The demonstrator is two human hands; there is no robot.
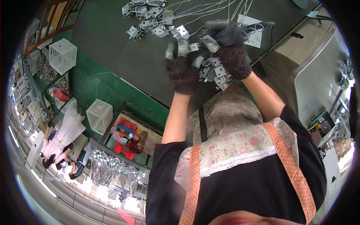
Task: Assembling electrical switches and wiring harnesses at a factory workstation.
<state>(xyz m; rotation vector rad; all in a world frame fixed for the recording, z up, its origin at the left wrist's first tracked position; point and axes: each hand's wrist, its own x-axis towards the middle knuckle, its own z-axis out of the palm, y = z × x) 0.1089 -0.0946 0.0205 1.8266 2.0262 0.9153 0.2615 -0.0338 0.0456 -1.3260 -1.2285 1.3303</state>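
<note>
Where the floral apron (236, 144) ends, a grey loose cluster of metal housings (216, 73) lies at the near edge of the dark tabletop (112, 52), just beside the right wrist. Right hand (235, 60), in a dark knitted glove with wrapped fingertips, is closed around a dark grey corded tool (232, 35). Left hand (182, 73), likewise gloved, is blurred; its fingers are parted near a small pale block (194, 47), and whether they grip it cannot be determined. A bright metal bracket (180, 31) sits at the left fingertips. Beyond the hands: further metal housings (148, 18), pale wires (204, 12) and a white sheet (253, 32) partly behind the tool. Off the table, to the left, two white baskets (99, 116) stand apart, near red trays (125, 137). Farthest off, a co-worker in pale clothing (56, 148) is noted.
</note>
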